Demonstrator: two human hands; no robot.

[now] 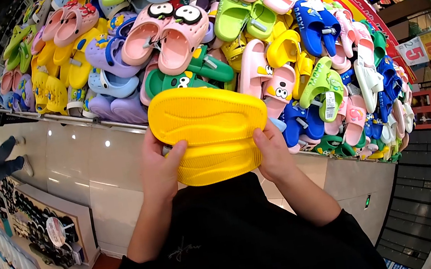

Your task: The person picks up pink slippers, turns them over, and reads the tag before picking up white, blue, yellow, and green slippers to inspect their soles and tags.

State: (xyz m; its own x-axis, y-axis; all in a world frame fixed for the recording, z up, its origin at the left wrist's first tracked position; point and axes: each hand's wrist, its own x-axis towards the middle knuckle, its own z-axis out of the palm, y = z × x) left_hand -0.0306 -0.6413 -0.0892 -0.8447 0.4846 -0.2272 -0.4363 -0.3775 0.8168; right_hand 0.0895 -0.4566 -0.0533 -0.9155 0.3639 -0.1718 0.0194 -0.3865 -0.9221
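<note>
A pair of yellow slippers is held up in front of my chest, with the ribbed soles facing me. My left hand grips the left ends, thumb pressed on the sole. On the other side my right hand is closed round the right ends, its thumb on the sole as well. The uppers of the pair are hidden behind the soles. Just beyond them lie green slippers and a pink pair with big cartoon eyes on the heap.
A long display heaped with colourful slippers and clogs spans the far side. Price signs hang at the right. A person's legs show at the left above the tiled floor. A shelf of goods stands at lower left.
</note>
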